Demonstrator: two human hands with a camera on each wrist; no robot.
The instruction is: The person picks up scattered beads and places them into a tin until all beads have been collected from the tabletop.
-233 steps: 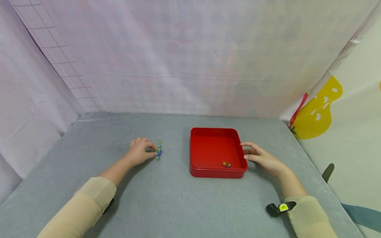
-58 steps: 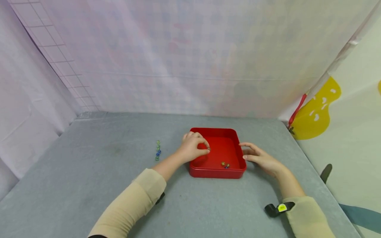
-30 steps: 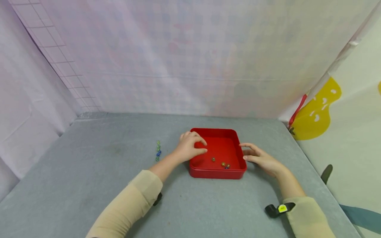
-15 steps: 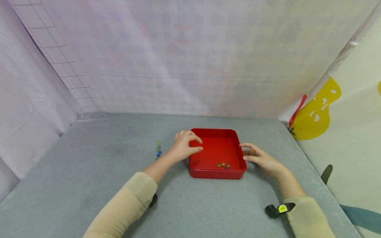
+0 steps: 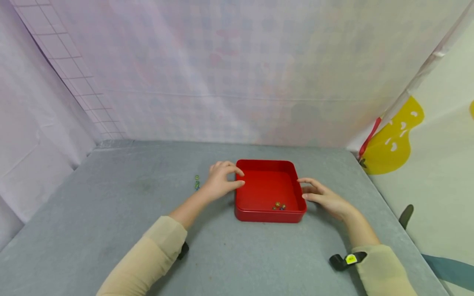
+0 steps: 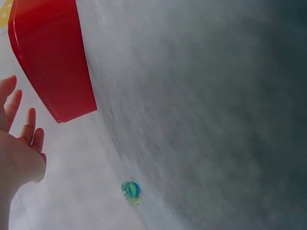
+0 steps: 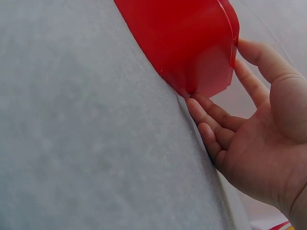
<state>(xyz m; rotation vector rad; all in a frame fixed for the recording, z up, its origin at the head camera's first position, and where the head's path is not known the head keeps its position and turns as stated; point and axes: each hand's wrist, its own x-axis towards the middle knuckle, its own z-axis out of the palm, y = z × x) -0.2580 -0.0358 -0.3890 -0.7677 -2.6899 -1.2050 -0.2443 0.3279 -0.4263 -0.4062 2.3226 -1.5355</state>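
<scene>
A square red tray (image 5: 268, 216) stands on the grey table, with several small glass marbles (image 5: 277, 204) gathered near its front wall. My left hand (image 5: 219, 181) hovers by the tray's left rim, thumb and fingers spread, nothing between them. More marbles (image 5: 197, 178) lie in a short row on the table left of that hand; the forearm hides part of the row. In the left wrist view, green and blue marbles (image 6: 131, 189) show below the tray (image 6: 55, 62). My right hand (image 7: 261, 143) touches the tray's right wall (image 7: 192, 43) with its fingertips, fingers relaxed.
The grey cloth-covered table (image 5: 229, 259) reaches back to a pale checked curtain (image 5: 229, 82). Another white curtain with a yellow print (image 5: 392, 144) hangs at the right edge. A black wrist camera (image 5: 338, 262) sits at the right cuff.
The left hand carried a marble from the row to the tray and let it go. It rolled to the others at the front. The left hand has since drawn back leftward; the right stayed put.
</scene>
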